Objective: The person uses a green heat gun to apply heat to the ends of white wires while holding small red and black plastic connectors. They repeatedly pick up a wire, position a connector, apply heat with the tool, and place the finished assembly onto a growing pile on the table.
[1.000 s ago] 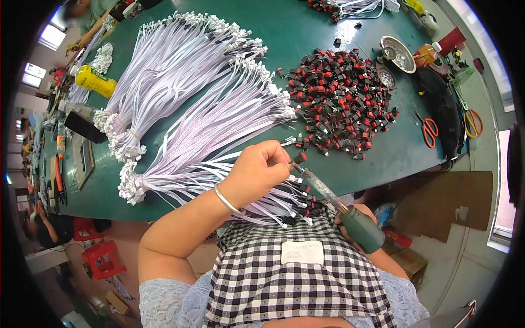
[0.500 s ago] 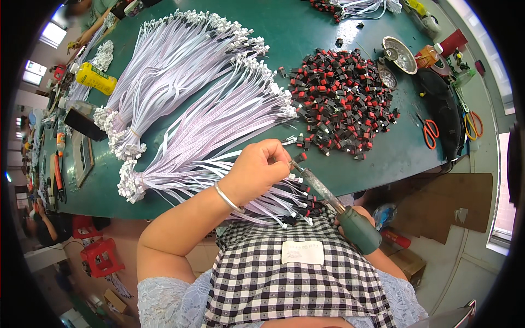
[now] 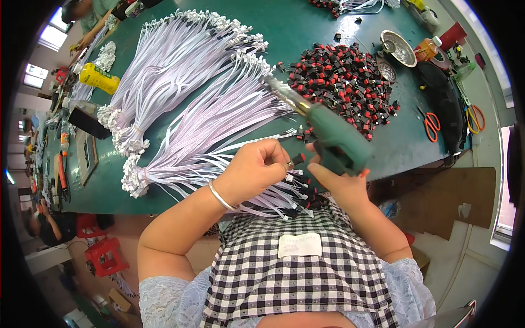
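Observation:
My left hand [image 3: 251, 172], a silver bangle on its wrist, is closed in a pinch on a small black and red rocker switch [image 3: 298, 159] by its terminal side. White flat cables [image 3: 219, 177] pass beside and beneath this hand; whether one is joined to the switch is hidden. My right hand [image 3: 342, 186] is closed around the grip of a green soldering gun [image 3: 344, 134]. Its metal barrel points up and left, over the cable ends and the edge of the switch pile. The gun is slightly blurred.
A big heap of black and red switches [image 3: 344, 82] lies on the green table [image 3: 394, 153]. Bundles of white cables [image 3: 180, 65] spread leftward. Metal bowls [image 3: 398, 48], orange-handled scissors [image 3: 432, 127] and a dark bag [image 3: 440, 98] lie right; a yellow bottle [image 3: 99, 78] lies left.
My right hand has brought the soldering gun up and away from the switch, its barrel swinging higher over the table. My left hand stays near the same spot, still pinching the switch.

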Motion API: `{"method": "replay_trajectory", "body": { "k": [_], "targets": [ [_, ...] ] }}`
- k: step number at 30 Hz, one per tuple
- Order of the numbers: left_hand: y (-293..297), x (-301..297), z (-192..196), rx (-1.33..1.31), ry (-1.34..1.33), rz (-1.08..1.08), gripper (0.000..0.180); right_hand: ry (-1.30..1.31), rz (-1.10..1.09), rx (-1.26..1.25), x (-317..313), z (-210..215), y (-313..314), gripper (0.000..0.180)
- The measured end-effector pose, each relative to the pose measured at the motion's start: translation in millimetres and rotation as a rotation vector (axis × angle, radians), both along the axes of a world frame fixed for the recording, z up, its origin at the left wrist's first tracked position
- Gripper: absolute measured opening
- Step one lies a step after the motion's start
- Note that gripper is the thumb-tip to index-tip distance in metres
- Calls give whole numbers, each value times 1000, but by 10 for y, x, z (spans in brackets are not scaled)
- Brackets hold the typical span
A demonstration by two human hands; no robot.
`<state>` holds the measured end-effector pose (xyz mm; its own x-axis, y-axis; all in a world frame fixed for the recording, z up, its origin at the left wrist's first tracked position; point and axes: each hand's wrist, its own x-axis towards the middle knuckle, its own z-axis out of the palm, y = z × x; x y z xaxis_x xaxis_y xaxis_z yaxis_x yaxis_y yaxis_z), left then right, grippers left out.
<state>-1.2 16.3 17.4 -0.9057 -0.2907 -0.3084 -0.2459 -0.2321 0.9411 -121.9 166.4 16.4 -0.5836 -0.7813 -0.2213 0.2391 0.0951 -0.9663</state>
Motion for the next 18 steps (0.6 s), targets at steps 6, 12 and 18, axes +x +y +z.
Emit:
{"method": "replay_trajectory", "body": {
  "k": [6,12,18],
  "targets": [
    [-1,9,-38,-55,1,-27,3,-142,-37,48,78,-23,-119,27],
    [-2,3,-46,-22,-26,-27,4,-113,-56,63,87,-13,-127,20],
    [-20,2,-82,-7,-52,-40,5,-75,-36,88,75,-36,-119,19]
  ]
}}
